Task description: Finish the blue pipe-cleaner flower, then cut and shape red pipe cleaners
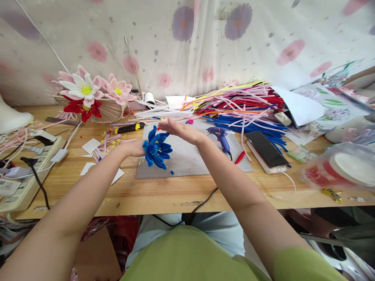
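A blue fuzzy flower (157,148) with several pointed petals is held up over the left part of the grey cutting mat (191,161). My left hand (134,148) is behind and left of it, closed on the flower, its fingers mostly hidden by the petals. Just to the upper right of the petals is my right hand (181,131), its fingers stretched out and together, palm facing down and left, holding nothing. A purple glue gun (221,138) lies on the mat, right of my right hand.
Colourful pipe cleaners (235,103) lie behind the mat. A phone (264,147) and a bagged cup (340,167) are at the right. A power strip (30,176), paper scraps (91,145), a yellow-black tool (129,127) and a bunch of pink, white and red flowers (86,90) are at the left.
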A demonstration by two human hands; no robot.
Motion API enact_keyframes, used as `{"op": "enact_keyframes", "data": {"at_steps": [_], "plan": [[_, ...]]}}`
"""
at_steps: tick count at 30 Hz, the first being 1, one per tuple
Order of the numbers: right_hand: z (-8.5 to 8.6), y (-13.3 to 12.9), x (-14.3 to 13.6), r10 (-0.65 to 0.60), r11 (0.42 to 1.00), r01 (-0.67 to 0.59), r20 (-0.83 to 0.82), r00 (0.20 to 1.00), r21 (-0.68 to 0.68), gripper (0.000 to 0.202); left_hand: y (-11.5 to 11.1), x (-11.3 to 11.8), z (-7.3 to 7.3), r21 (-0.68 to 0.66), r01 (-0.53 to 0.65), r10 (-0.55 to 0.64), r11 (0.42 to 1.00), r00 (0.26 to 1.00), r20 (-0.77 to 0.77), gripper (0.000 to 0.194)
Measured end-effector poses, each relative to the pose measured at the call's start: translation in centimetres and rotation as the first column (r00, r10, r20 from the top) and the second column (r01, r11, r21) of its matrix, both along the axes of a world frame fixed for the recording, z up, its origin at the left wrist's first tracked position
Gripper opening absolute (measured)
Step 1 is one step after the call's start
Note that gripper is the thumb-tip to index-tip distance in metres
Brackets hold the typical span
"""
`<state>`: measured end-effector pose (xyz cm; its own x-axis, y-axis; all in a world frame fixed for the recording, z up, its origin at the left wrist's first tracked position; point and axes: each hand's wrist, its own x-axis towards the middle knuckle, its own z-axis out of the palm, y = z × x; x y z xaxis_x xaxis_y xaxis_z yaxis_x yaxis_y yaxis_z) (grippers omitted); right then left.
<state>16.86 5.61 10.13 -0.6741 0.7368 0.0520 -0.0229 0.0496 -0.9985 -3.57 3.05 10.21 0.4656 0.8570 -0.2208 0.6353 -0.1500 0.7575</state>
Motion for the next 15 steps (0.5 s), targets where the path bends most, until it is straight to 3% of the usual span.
{"op": "enact_keyframes", "data": {"at_steps": [4,10,15], "plan": [[1.3,-0.1,-1.1,0.020,0.983,-0.026,0.034,0.999,0.179,0.062,-0.1,0.7,0.4,-0.009,0.139,-0.139,0.990,0.985,-0.105,0.025],[1.7,-0.9,-0.4,0.062,0.972,-0.096,0.160,0.985,0.215,0.066,-0.1,0.0,0.3,-0.028,0.114,-0.116,0.993,0.986,-0.118,0.028],[2.6,-2.0,-1.1,-0.031,0.917,0.008,0.052,0.998,0.398,0.046,0.4,0.2,-0.2,-0.016,0.043,-0.043,0.999,0.998,-0.034,0.019]]}}
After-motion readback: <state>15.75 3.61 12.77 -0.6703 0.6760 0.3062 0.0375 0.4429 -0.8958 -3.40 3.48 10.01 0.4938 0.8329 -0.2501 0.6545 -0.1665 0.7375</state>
